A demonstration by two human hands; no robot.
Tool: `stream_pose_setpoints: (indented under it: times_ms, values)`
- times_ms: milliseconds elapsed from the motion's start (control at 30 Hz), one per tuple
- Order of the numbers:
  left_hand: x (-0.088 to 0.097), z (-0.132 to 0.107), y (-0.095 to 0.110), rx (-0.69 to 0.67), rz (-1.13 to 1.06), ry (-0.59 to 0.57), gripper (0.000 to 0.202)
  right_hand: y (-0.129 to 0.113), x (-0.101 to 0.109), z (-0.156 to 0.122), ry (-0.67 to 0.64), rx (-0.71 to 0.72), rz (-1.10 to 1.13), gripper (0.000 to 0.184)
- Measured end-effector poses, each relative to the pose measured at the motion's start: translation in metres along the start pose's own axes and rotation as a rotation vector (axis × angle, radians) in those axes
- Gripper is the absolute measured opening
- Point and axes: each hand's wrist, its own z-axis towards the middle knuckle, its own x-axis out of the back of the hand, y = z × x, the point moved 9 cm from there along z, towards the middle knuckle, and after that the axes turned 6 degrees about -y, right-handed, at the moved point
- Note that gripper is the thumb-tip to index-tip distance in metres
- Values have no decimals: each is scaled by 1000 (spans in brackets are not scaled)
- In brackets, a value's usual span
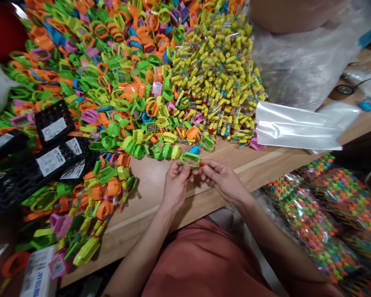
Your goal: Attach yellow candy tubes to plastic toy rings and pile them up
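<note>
My left hand (pixel 177 181) and my right hand (pixel 221 178) meet over the wooden table (pixel 160 206), near its front edge. Both pinch a green plastic toy watch band (pixel 190 159) held between them. A small red bit (pixel 201 164) shows at my right fingertips. Just beyond the hands lies a big heap of toy watches (pixel 117 82) in green, orange, pink and blue. To its right is a pile of small yellow candy tubes in clear wrappers (pixel 216 74).
Black plastic crates (pixel 46 156) with white labels sit at the left. Clear plastic bags (pixel 297 123) lie at the right edge of the table. Bagged packs of colourful toys (pixel 321 214) are stacked below right. A cardboard box (pixel 38 272) sits lower left.
</note>
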Motion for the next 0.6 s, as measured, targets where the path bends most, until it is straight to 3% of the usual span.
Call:
stream_pose_setpoints:
  times_ms: [400,600]
  values:
    - [1,-1,7,-43,69,-34,45,2,-9,-2,-92,-85,165,42]
    - [-2,-6,11,-131,279,-65,33,10,-14,0,-113,-84,144,44]
